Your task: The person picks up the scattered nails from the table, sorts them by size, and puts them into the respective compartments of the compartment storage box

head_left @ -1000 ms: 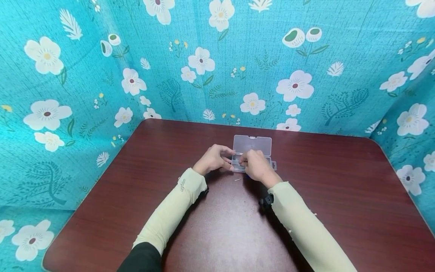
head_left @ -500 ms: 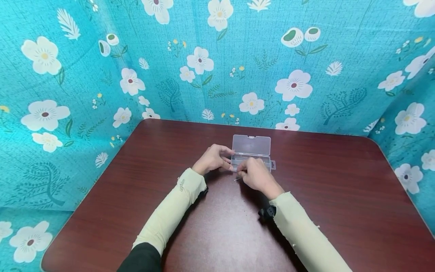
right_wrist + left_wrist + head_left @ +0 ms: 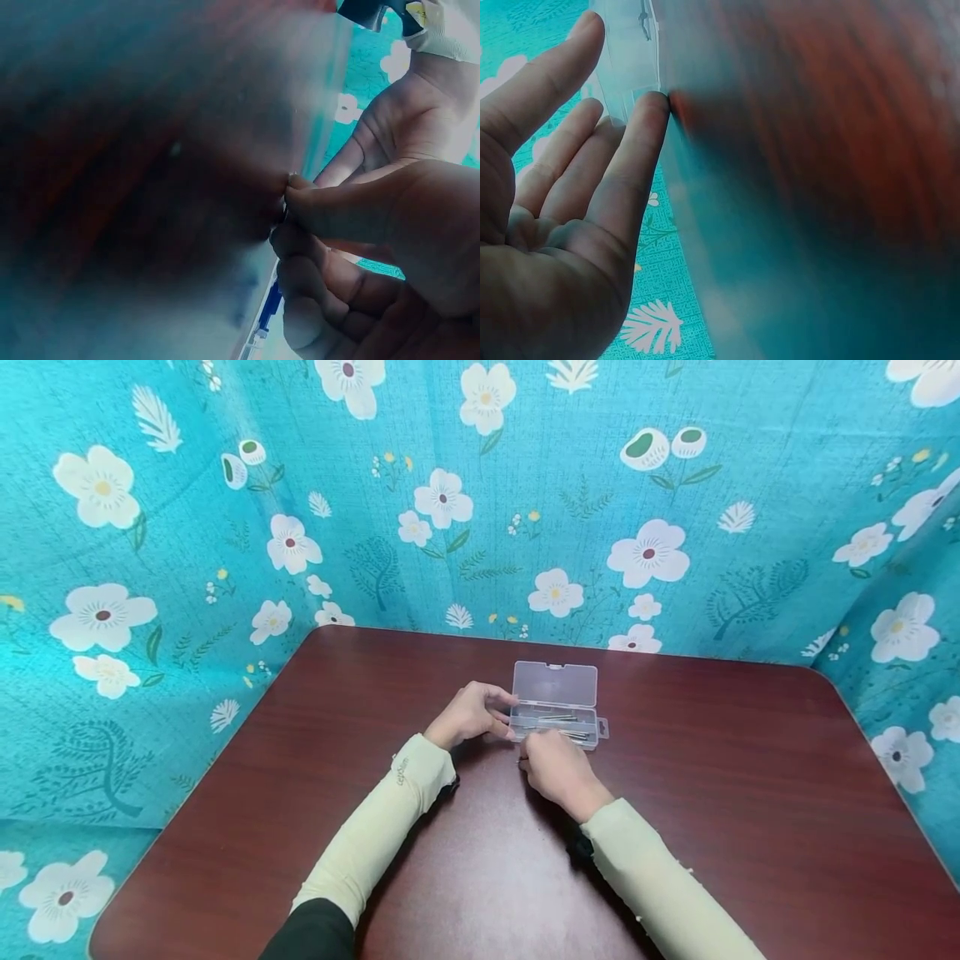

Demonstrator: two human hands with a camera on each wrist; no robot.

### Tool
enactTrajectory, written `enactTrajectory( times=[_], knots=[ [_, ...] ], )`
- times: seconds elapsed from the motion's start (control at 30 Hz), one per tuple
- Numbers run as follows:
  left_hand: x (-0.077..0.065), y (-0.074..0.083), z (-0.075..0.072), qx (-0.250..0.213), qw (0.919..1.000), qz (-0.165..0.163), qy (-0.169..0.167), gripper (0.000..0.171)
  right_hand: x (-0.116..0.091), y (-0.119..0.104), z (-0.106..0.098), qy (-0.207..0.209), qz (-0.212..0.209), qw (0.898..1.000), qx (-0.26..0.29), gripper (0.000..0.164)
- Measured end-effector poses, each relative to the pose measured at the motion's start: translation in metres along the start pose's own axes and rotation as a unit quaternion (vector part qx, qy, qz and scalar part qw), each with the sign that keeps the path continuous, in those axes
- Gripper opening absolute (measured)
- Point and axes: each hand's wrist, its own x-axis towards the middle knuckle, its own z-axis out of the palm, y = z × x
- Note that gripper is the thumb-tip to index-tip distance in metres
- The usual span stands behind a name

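Observation:
A clear plastic compartment case (image 3: 555,685) lies on the table with its lid raised. Several thin metal pins (image 3: 558,718) are inside its compartments. My left hand (image 3: 468,712) is at the case's left end, fingers extended, with fingertips touching it. In the left wrist view those fingers (image 3: 630,165) look mostly straight. Just in front of the case, my right hand (image 3: 555,768) is low over the table, pinching a small thin metal pin (image 3: 286,212) between thumb and forefinger. Most of the pin is hidden by the fingertips.
A hanging tab (image 3: 603,727) sticks out at the case's right end. The dark red-brown table (image 3: 720,743) spreads around both arms. Behind it hangs a turquoise floral curtain (image 3: 495,527). A blue part (image 3: 270,304) shows near the case's edge in the right wrist view.
My right hand has moved out of the case and down to the table in front, where a loose metal pin lay. The pins in the case are now uncovered. My left hand stays put.

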Motion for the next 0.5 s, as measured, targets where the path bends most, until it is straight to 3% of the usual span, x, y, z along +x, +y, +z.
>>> enactTrajectory(
  times=[0.13, 0.27, 0.37, 0.5],
  knots=[
    [0.001, 0.003, 0.0, 0.005, 1.0, 0.0, 0.0, 0.054, -0.002, -0.004, -0.002, -0.035, 0.018, 0.999, -0.021, 0.023],
    [0.002, 0.005, 0.0, 0.002, 0.9999, 0.001, 0.011, 0.053, -0.006, -0.01, -0.003, -0.065, 0.008, 0.995, -0.068, 0.005],
    [0.002, 0.005, 0.0, 0.002, 0.9999, 0.003, 0.014, 0.053, -0.01, -0.013, -0.001, -0.067, -0.018, 0.993, -0.095, 0.018],
    [0.0, 0.001, 0.002, -0.005, 1.0, 0.002, 0.004, 0.054, -0.016, -0.012, 0.001, -0.066, -0.042, 0.995, -0.066, 0.023]
  ],
)
